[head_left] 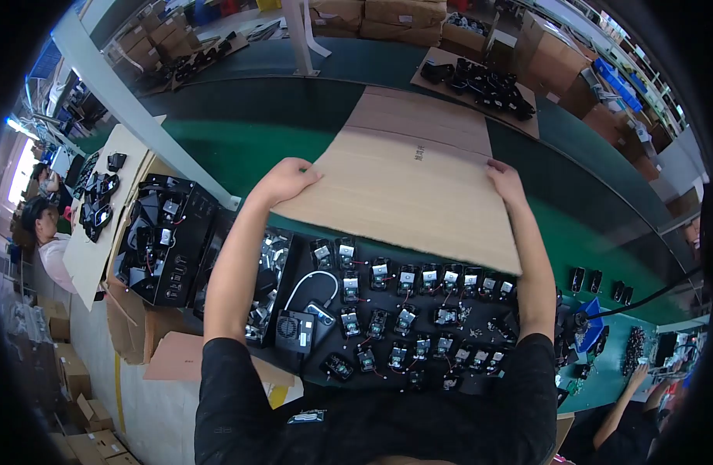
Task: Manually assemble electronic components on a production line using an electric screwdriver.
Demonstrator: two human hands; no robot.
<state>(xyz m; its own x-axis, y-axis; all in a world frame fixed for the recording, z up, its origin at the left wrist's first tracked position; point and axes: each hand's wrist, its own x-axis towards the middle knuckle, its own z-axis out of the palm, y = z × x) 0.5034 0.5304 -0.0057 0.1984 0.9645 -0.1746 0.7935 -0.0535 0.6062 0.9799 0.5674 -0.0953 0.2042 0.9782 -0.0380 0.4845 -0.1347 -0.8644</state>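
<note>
A flat brown cardboard sheet, creased near its far end, is held out in front of me. My left hand is closed on its left edge, thumb on top. On the right edge, my right hand grips it with the fingers partly hidden. The sheet's near edge hangs over the far part of a black work surface. Several small black-and-silver assemblies with thin wires stand there in rough rows. Some may be hidden beneath the cardboard.
A black box-shaped device and a white cable lie left of the assemblies. Beside them is a tray of metal parts. A black bin and a white post stand left. Black parts lie on cardboard across the conveyor. Co-workers sit at both sides.
</note>
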